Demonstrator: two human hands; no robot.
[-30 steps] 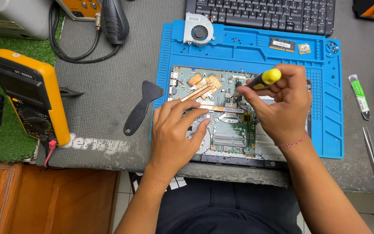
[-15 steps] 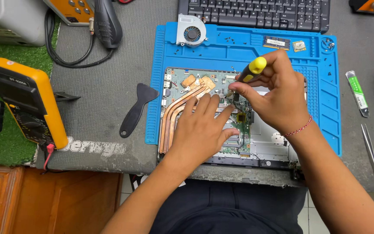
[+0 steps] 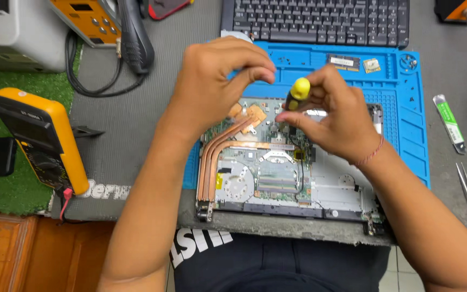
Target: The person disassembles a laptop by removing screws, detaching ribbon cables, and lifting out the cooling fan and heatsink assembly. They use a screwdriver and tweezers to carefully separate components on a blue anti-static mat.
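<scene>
Your right hand (image 3: 336, 116) gripped the yellow-capped screwdriver (image 3: 297, 93) over the laptop board (image 3: 268, 167); your left hand (image 3: 217, 81) hovered pinched (holding nothing I could see).

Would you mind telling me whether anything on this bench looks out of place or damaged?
Nothing looks damaged. The opened laptop base juts slightly past the near table edge, which looks a bit precarious. The right hand holds a yellow-handled screwdriver over the board; the left hand is raised above it with fingers pinched.
</scene>
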